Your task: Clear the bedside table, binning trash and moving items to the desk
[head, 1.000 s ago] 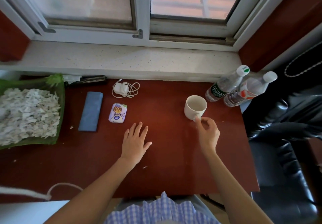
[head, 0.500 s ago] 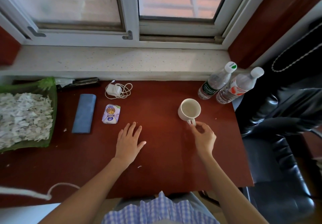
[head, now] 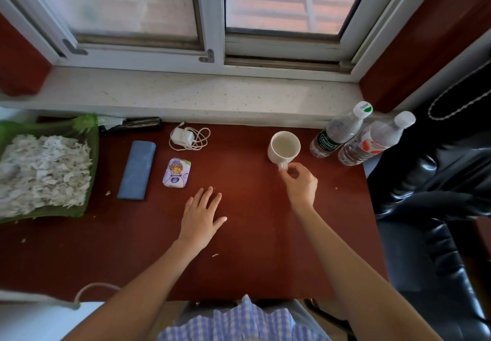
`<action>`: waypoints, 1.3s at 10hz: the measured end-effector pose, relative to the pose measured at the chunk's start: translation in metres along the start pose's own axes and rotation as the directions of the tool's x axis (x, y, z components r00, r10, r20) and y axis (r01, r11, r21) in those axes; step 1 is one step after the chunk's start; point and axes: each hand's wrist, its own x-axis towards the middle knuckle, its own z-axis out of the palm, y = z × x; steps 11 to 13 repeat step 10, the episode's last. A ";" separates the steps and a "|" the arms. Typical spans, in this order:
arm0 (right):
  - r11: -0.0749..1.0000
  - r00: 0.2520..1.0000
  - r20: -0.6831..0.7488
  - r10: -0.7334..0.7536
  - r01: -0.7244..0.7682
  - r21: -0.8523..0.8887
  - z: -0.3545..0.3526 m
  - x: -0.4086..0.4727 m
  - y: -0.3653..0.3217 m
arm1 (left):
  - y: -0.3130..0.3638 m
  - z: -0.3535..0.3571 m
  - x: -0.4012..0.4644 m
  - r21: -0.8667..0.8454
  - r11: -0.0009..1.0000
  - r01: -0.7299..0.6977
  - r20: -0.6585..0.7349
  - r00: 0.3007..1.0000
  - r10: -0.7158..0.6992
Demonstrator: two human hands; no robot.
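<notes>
Right hand (head: 301, 185) pinches the handle of a glossy white ceramic mug (head: 283, 147) standing upright on the dark red wooden desk (head: 252, 234); left hand (head: 200, 214) lies flat, fingers spread.
Two clear ribbed plastic bottles (head: 337, 132) (head: 372, 141) just right of mug. Left: one white charger with coiled cable (head: 186, 137), one blue rectangular case (head: 136, 169), one soft printed tissue pack (head: 176, 172), one green tray of white paper shreds (head: 45, 165).

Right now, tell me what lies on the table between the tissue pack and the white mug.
Nothing: in the head view the stretch of red table between the tissue pack and the white mug is bare. The left hand lies nearer, below that line.
</notes>
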 end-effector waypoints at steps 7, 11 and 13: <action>0.995 0.997 0.062 -0.037 0.042 -0.086 0.003 0.024 -0.008 | 0.002 0.000 -0.001 0.010 1.000 0.014 0.003 1.000 -0.015; 0.981 0.995 0.101 -0.022 0.041 -0.191 0.001 0.012 -0.007 | 0.002 0.002 0.001 -0.035 0.999 0.011 0.020 1.000 -0.010; 0.981 0.995 0.101 -0.022 0.041 -0.191 0.001 0.012 -0.007 | 0.002 0.002 0.001 -0.035 0.999 0.011 0.020 1.000 -0.010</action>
